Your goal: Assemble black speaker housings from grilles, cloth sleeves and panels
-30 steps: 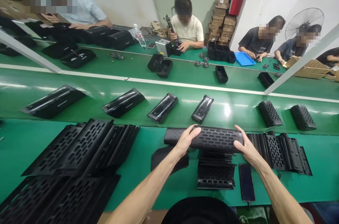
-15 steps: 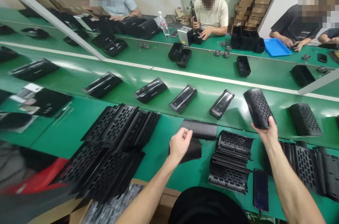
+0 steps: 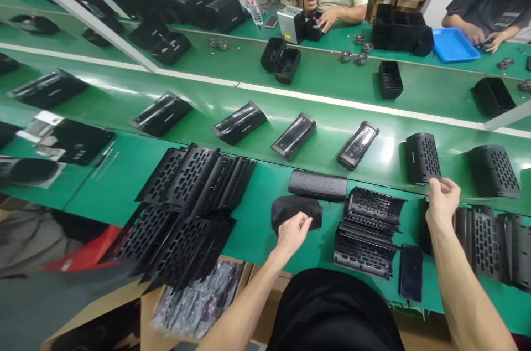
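Observation:
My left hand [image 3: 293, 233] is closed, fingers pinched together over the near edge of a black cloth-like piece [image 3: 290, 207] on the green bench; whether it grips that piece is hidden. Just beyond lies a curved black panel [image 3: 317, 184]. My right hand [image 3: 443, 199] has bent, slightly parted fingers beside the near edge of a black perforated housing [image 3: 423, 157] that stands on the green belt. Nothing shows in the right hand. Between my hands, perforated black shells [image 3: 365, 254] are stacked on the bench.
More perforated shells [image 3: 194, 190] are piled at left and others [image 3: 485, 243] at right. A phone [image 3: 411, 273] lies near my body. Black glossy units [image 3: 294, 136] line the belt [image 3: 373, 107]. Co-workers sit across; a carton [image 3: 199, 298] of bagged parts is below.
The perforated housing has gone from my right hand onto the belt, and that hand has let go. My left hand has come nearer my body, over the cloth-like piece. The view has tilted down.

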Motion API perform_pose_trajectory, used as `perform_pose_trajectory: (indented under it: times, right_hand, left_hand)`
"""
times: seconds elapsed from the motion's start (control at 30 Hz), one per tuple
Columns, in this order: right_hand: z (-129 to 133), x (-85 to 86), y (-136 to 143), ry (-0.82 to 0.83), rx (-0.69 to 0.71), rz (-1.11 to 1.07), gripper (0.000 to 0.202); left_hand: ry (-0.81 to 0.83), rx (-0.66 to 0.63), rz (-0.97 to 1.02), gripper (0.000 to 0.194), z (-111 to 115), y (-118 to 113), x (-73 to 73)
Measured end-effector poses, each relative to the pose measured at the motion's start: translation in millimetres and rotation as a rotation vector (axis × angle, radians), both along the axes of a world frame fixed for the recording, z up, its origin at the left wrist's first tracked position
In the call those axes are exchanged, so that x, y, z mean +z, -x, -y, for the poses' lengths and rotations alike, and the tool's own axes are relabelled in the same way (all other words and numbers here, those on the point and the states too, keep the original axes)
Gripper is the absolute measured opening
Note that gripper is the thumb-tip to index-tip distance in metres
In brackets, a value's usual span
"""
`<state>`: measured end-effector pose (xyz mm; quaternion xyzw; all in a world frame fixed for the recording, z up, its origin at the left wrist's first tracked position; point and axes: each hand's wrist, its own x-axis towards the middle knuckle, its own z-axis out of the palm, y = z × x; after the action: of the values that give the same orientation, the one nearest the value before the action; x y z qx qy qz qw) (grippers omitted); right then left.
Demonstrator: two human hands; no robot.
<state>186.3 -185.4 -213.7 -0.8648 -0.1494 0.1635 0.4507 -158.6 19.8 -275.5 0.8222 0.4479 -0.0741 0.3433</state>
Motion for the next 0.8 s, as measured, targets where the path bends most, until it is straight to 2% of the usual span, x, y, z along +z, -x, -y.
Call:
perform_pose_trajectory:
  times: [0.03,0.1,0.2,0.27,0.33,0.43,0.47,0.5,0.6,0.7,0.8]
  right_hand:
    - [2.4,7.9,31.4,-0.075,-0.098,0.003,0.062]
    - [4.6,19.3,101.2,-0.134,-0.01,-0.116,0.041]
    - [1.9,21.1,193.1,-0.061,0.221,-0.402,0.044]
    - [2.0,13.4,227.1,-0.04,0.266,-0.465,0.045]
    - [9.7,2.6,237.9,-0.044,0.253,-0.452,0.037]
    - [33.6,-13.4,230.0,0.011,0.157,-0.374,0.043]
    - [41.9,-18.3,225.5,0.049,0.117,-0.338,0.046]
    - [49.0,-23.0,221.3,0.085,0.088,-0.306,0.049]
    - [60.4,-33.5,212.5,0.142,0.049,-0.255,0.053]
    - [60.0,-35.9,209.7,0.168,0.063,-0.23,0.05]
    - [56.0,-30.1,210.7,0.19,0.093,-0.211,0.048]
  left_hand:
    - [-0.001,-0.017,0.034,0.024,5.0,4.0,6.2]
    - [-0.024,-0.067,0.144,0.027,20.2,9.4,18.0]
    - [-0.07,-0.22,0.394,0.03,51.0,8.8,30.9]
    - [-0.072,-0.35,0.516,0.027,71.4,3.6,35.0]
    - [-0.043,-0.463,0.561,0.025,86.6,-3.0,34.7]
    - [0.029,-0.55,0.558,0.015,91.2,-11.0,24.0]
    - [0.031,-0.537,0.534,0.01,87.1,-12.4,17.7]
    - [0.011,-0.511,0.483,0.014,80.4,-13.0,10.4]
    - [-0.099,-0.459,0.243,0.036,51.2,-9.0,-13.3]
    - [-0.128,-0.49,0.137,0.022,23.3,0.8,-29.9]
    - [-0.142,-0.488,0.109,0.02,9.7,8.4,-33.8]
